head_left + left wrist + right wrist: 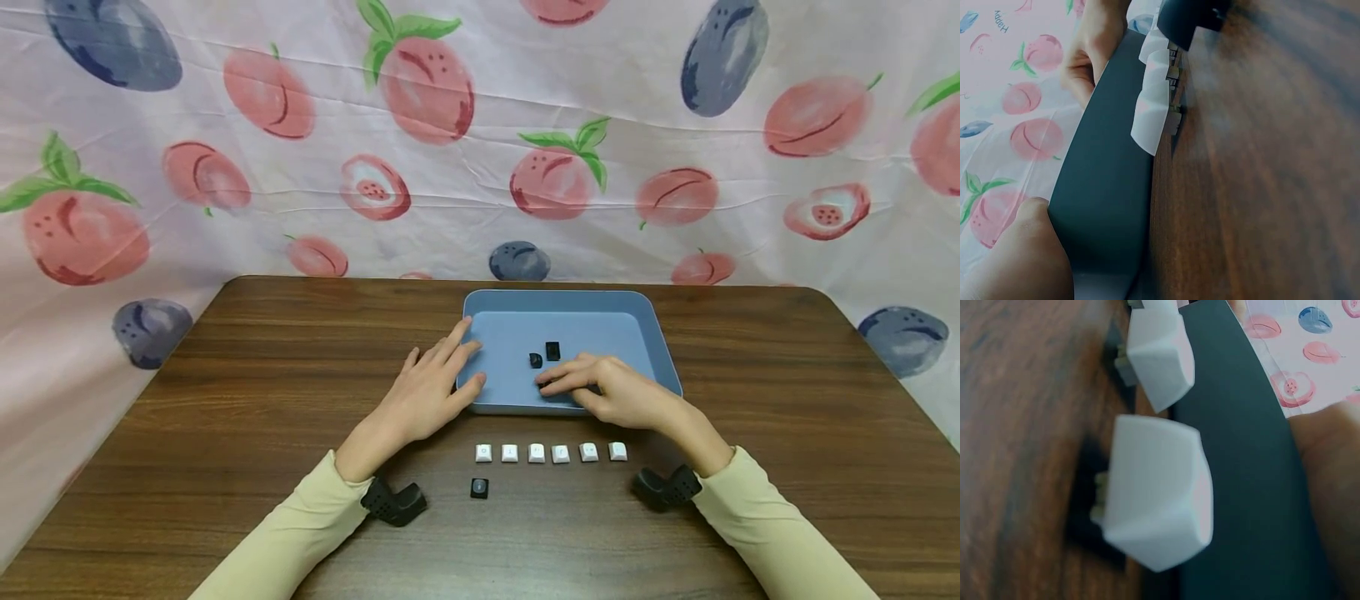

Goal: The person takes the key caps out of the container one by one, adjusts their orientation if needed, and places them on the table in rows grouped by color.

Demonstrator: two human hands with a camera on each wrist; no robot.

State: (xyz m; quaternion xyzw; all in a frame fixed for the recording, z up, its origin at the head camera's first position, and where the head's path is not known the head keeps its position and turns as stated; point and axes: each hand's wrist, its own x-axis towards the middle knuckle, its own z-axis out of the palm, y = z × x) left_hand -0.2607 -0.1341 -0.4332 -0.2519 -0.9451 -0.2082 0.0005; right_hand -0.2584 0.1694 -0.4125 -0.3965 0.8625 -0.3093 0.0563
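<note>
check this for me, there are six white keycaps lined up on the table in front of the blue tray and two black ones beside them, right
Not quite. The six white keycaps do sit in a row before the blue tray, but the head view shows only one black keycap on the table. The other two loose black keycaps lie inside the tray.

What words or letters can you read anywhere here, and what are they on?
"Happy": small blue word on the fruit-print cloth, seen from the left wrist camera.
White keycaps in a row on the table: marks too small to read.
Black keycap in front of the row: mark too blurred to read.
Black keycaps in the blue tray: nothing readable.
</note>
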